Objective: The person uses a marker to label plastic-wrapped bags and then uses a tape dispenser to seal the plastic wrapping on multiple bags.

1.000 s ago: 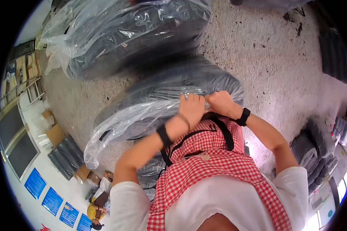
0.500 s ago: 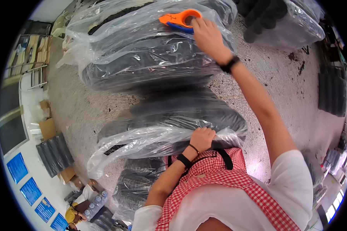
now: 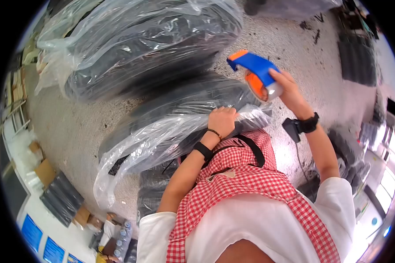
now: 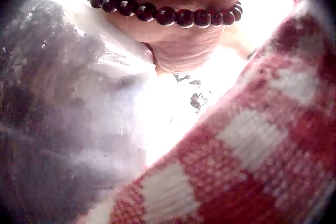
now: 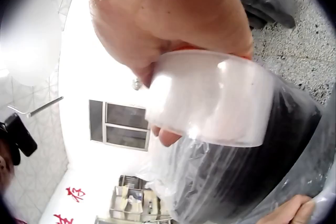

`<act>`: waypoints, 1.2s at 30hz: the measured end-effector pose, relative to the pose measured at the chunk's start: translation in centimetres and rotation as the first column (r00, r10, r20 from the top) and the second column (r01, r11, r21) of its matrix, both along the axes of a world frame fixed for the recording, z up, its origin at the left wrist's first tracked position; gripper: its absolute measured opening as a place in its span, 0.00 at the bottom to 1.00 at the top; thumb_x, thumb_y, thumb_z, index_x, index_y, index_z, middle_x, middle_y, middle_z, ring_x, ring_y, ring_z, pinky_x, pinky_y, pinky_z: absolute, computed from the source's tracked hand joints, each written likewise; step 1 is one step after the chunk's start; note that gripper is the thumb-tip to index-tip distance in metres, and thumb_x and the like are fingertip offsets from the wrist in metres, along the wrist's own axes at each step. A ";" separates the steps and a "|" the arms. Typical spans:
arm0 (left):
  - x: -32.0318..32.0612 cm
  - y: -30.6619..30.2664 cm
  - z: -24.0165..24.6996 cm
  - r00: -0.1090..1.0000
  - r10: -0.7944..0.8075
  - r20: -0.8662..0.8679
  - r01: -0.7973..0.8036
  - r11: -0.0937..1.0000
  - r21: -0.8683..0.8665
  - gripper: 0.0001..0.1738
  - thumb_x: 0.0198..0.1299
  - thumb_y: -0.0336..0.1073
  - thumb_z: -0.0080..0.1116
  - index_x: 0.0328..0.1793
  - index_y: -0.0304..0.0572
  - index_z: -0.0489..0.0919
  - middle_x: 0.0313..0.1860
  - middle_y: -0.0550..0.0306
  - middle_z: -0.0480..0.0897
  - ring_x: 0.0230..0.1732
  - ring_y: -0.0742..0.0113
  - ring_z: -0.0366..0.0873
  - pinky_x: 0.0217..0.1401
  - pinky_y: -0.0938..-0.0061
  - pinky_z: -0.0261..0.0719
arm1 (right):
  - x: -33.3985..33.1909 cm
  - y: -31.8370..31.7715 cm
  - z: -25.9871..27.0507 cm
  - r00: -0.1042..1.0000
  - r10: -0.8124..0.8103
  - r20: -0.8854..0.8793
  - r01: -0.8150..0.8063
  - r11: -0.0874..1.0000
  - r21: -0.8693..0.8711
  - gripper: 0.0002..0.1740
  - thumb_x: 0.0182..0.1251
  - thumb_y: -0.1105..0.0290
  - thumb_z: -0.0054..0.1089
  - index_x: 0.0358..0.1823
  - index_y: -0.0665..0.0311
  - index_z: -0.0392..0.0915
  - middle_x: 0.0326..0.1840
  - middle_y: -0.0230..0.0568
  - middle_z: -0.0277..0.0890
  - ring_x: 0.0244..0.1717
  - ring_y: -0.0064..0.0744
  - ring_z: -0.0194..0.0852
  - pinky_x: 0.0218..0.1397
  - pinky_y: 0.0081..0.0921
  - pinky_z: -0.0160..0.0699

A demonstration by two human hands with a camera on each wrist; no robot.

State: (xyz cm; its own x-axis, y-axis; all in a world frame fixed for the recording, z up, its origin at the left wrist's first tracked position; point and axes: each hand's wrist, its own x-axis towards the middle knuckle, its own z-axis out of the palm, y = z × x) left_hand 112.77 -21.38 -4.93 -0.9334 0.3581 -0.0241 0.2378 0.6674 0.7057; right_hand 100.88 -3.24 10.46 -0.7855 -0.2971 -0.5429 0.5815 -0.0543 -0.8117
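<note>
My left hand [image 3: 222, 121] grips the gathered edge of a clear plastic bag [image 3: 162, 131] around a bundle of dark rolls [image 3: 193, 94], right against the apron. In my right hand [image 3: 289, 90] is an orange and blue tape dispenser [image 3: 261, 68], lifted near the bundle's right end. Its roll of clear tape [image 5: 210, 98] fills the middle of the right wrist view, with the fingers wrapped around it. A dark bead bracelet [image 4: 165, 16] crosses the left wrist in the left wrist view; the fingertips there are hidden.
Beyond the near bundle lies a larger plastic-wrapped bundle [image 3: 153, 48] on the speckled floor [image 3: 289, 44]. More dark bundles stand at the right [image 3: 357, 59] and lower left [image 3: 61, 197], beside cardboard boxes [image 3: 44, 171]. A black device [image 3: 292, 129] hangs at the right wrist.
My right hand left the bag edge, reached to the tape dispenser on the far bundle, and has brought it back towards the near bundle. The left hand stays on the plastic.
</note>
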 end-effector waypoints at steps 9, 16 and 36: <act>1.4 -0.6 0.0 1.000 0.002 0.026 -0.004 0.997 0.081 0.17 0.58 0.47 0.53 0.24 0.43 0.75 0.23 0.50 0.79 0.28 0.50 0.79 0.30 0.57 0.75 | 2.1 -5.0 -10.2 0.973 -0.176 0.151 0.067 0.836 0.544 0.21 0.68 0.54 0.53 0.34 0.70 0.75 0.25 0.41 0.77 0.22 0.27 0.77 0.23 0.26 0.75; -4.7 -2.5 -2.4 0.996 0.090 -0.022 -0.091 0.993 -0.072 0.16 0.58 0.48 0.51 0.30 0.45 0.79 0.26 0.45 0.81 0.28 0.44 0.79 0.29 0.53 0.75 | 12.7 -1.6 2.8 0.957 -0.284 -0.064 0.290 0.902 0.320 0.20 0.70 0.54 0.50 0.38 0.68 0.75 0.30 0.35 0.77 0.28 0.20 0.73 0.30 0.20 0.72; 1.5 0.7 1.0 0.948 0.280 0.150 -0.297 0.949 0.108 0.17 0.62 0.51 0.52 0.35 0.47 0.78 0.19 0.52 0.80 0.23 0.50 0.80 0.24 0.59 0.74 | 14.8 -0.8 -6.2 0.925 -0.380 0.017 0.378 0.923 0.069 0.22 0.74 0.53 0.40 0.35 0.67 0.70 0.15 0.42 0.71 0.12 0.30 0.69 0.18 0.23 0.70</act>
State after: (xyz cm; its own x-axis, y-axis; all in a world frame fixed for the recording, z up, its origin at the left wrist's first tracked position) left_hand 114.28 -20.65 -3.94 -0.9887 0.0819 -0.1256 -0.0524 0.5962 0.8011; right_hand 115.70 -4.08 4.27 -0.8159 0.0555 -0.5755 0.5514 -0.2245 -0.8035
